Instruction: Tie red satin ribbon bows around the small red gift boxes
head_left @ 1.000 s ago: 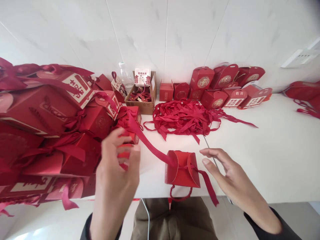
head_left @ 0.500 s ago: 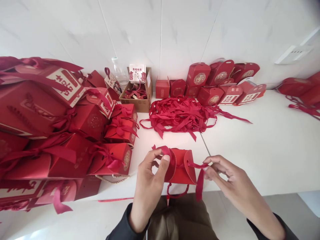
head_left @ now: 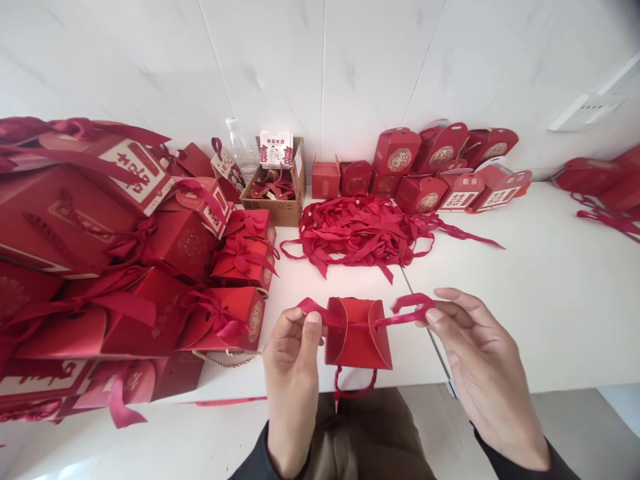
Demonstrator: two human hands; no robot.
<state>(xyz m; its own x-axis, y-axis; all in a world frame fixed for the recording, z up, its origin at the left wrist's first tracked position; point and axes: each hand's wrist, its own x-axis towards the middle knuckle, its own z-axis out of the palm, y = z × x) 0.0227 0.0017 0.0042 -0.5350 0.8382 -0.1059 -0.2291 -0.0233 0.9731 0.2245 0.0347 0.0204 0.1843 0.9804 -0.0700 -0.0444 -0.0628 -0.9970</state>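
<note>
A small red gift box (head_left: pixel 359 347) sits near the table's front edge, its two rounded flaps facing each other across the top. A dark red ribbon (head_left: pixel 395 320) runs through holes in both flaps. On the box's left, my left hand (head_left: pixel 295 367) pinches one end of the ribbon between thumb and fingers. My right hand (head_left: pixel 483 367) grips the other end to the right, where the ribbon loops back over itself by the fingertips. Between the hands the ribbon is stretched nearly straight. A twisted cord handle (head_left: pixel 356 392) hangs off the front of the box.
Behind the box lies a heap of loose red ribbons (head_left: pixel 365 230). Ribbon-tied red boxes (head_left: pixel 150 310) are piled at left. A cardboard box (head_left: pixel 280 212) holds tags and ribbons. More red boxes (head_left: pixel 420 160) stand along the wall, near a clear bottle (head_left: pixel 240 147).
My right hand has moved right and turned palm-up, drawing its ribbon end up and out. My left hand has shifted left and down, off the flap, pulling its end outward.
</note>
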